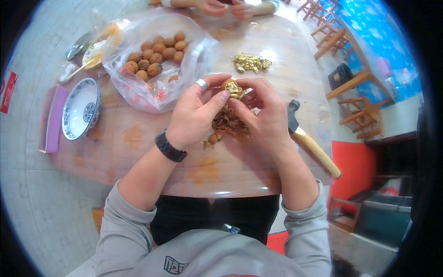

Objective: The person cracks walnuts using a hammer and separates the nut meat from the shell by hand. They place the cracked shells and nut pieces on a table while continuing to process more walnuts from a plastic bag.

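Observation:
A partly opened walnut (232, 89), pale kernel showing inside its shell, is held between the fingertips of both hands. My left hand (199, 110), with a ring on one finger and a dark watch at the wrist, grips its left side. My right hand (260, 106) holds it from the right. Beneath them lies a heap of broken walnut shells (231, 124) on the wooden table. Beyond the hands is a small pile of walnut kernels (252, 63). To the right of my right hand rests a hammer (313, 148) with a wooden handle and dark head.
An open clear plastic bag (152, 93) holds several whole walnuts (155, 57). Left of it stand a blue-and-white bowl (81, 108) and a purple box (57, 119). Another person's hands (226, 8) are at the table's far edge. Wooden stools (360, 116) stand on the right.

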Action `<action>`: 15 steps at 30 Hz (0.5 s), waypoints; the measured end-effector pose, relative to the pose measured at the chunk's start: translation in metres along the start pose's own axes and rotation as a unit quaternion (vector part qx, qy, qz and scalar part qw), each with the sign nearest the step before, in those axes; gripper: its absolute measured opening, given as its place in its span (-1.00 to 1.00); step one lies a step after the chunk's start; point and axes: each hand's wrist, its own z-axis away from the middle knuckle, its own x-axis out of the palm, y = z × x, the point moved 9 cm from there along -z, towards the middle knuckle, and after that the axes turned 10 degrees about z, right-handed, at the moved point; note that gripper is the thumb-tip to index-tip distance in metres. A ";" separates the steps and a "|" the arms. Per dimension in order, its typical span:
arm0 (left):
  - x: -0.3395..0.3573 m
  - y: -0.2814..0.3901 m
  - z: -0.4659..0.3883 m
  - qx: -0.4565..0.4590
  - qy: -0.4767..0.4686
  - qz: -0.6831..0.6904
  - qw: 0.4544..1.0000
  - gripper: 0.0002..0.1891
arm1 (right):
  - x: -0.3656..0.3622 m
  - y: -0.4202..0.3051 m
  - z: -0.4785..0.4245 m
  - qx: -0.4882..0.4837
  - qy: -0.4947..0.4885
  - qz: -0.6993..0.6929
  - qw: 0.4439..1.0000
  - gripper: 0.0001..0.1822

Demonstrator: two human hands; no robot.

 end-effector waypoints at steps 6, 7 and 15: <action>0.003 0.018 0.006 0.121 0.034 -0.144 0.982 -0.66 | 0.003 0.004 0.001 0.022 -0.002 -0.074 0.997 -0.59; 0.004 0.022 0.006 0.138 0.031 -0.180 0.973 -0.67 | 0.004 0.005 0.002 0.031 -0.005 -0.101 0.994 -0.58; 0.004 0.031 0.009 0.166 0.048 -0.270 0.947 -0.72 | 0.017 0.016 0.005 0.057 -0.077 -0.167 0.981 -0.49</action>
